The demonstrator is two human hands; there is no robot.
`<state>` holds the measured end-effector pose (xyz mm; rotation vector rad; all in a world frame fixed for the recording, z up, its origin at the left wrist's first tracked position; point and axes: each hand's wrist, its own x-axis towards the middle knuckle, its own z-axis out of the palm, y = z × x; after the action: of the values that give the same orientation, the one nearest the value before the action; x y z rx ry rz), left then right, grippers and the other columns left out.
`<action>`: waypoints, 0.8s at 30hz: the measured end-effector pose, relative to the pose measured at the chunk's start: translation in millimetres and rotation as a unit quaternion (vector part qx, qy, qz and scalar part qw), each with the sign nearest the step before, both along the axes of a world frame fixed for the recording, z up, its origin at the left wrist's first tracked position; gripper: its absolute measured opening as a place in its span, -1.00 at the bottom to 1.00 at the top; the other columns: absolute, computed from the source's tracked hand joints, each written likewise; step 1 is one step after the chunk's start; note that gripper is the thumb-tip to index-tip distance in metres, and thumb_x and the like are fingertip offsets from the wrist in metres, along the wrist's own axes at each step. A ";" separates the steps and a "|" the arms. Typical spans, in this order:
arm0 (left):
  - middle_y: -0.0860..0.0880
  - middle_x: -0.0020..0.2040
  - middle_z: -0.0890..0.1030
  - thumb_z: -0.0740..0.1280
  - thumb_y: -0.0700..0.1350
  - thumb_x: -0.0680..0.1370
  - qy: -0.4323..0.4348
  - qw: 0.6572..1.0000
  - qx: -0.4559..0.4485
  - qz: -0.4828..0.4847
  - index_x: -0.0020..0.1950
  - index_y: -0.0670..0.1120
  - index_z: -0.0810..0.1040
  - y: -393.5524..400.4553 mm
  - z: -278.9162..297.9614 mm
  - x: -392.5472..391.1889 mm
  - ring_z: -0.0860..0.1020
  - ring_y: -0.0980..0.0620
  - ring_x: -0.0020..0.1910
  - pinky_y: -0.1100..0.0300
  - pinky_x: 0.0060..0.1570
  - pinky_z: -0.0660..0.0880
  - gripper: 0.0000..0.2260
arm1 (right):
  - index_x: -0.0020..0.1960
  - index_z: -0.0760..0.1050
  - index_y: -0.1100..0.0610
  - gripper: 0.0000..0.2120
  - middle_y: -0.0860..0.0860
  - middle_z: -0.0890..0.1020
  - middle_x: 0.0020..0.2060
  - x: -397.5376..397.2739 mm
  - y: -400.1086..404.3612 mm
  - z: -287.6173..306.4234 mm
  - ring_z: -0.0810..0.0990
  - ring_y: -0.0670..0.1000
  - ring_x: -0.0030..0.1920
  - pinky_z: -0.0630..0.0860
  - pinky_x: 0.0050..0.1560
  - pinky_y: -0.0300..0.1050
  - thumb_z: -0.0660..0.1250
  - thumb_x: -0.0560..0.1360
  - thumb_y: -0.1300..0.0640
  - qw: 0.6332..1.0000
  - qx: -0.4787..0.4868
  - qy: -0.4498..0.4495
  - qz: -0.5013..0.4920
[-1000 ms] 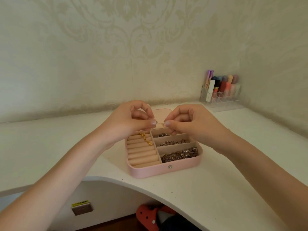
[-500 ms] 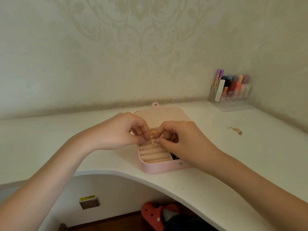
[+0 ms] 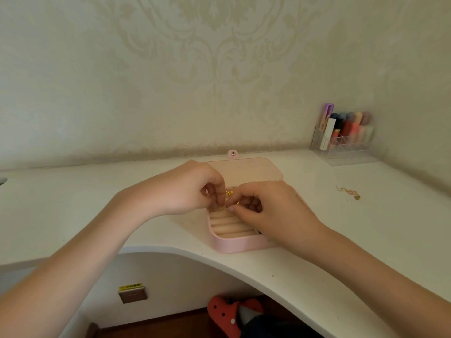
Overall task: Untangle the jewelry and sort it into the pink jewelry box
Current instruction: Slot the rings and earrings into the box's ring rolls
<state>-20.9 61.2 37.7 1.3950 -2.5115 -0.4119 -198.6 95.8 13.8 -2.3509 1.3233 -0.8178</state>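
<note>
1. The left hand pinches one end of a small gold chain over the pink box, fingers curled.
2. The chain looks light, limp and snag-prone; it is best held at its ends.
3. The box lies open on the tabletop, its ring rolls bare.
4. The right hand pinches the chain's other end, hiding the right compartments.
5. Another chain lies well to the right.

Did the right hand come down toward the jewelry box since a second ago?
Yes. The right hand has dropped against the pink jewelry box: earlier it hovered above the far compartments, now it covers the right-hand ones, pinching the gold piece with the left hand.
</note>
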 end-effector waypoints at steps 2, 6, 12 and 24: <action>0.14 -0.30 0.61 0.31 -0.33 0.40 -0.015 1.000 -0.001 -0.003 -0.25 0.07 0.58 -1.0 0.5 -2.4 0.49 0.34 -0.32 0.47 -0.31 0.36 -0.73 | -0.05 0.65 0.01 -0.90 -0.23 0.48 -0.43 0.5 2.0 2.2 0.45 -0.33 -0.25 0.34 -0.20 -0.48 0.36 0.49 0.12 1.000 0.000 0.010 0.004; 0.13 -0.33 0.63 0.35 -0.33 0.38 -0.008 0.999 0.035 -0.002 -0.27 0.05 0.60 -6.6 1.6 -5.1 0.54 0.29 -0.33 0.37 -0.23 0.45 -0.75 | -0.04 0.65 0.02 -0.88 -0.27 0.46 -0.42 1.3 3.0 4.9 0.44 -0.39 -0.25 0.33 -0.19 -0.51 0.35 0.49 0.13 1.000 0.006 0.021 0.004; 0.13 -0.38 0.62 0.51 -0.24 0.33 -0.056 0.987 0.148 -0.021 -0.33 0.05 0.62 -25.8 16.6 -9.0 0.48 0.21 -0.39 0.29 -0.26 0.38 -0.81 | -0.04 0.66 0.02 -0.88 -0.27 0.48 -0.41 1.9 3.8 5.1 0.44 -0.39 -0.25 0.33 -0.19 -0.52 0.36 0.49 0.13 1.000 0.002 0.023 0.006; 0.15 -0.37 0.56 0.50 -0.24 0.36 -0.181 0.958 0.221 -0.022 -0.30 0.05 0.60 -47.9 28.8 -29.6 0.44 0.36 -0.47 0.46 -0.37 0.34 -0.81 | 0.01 0.65 0.07 -0.85 -0.17 0.63 -0.16 5.4 6.3 1.7 0.45 -0.36 -0.26 0.31 -0.10 -0.54 0.34 0.50 0.18 0.997 -0.011 0.045 0.059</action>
<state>-50.5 13.3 66.5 1.7052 -2.8699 -0.8386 -193.2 102.1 15.5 -2.4817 1.2030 -0.7018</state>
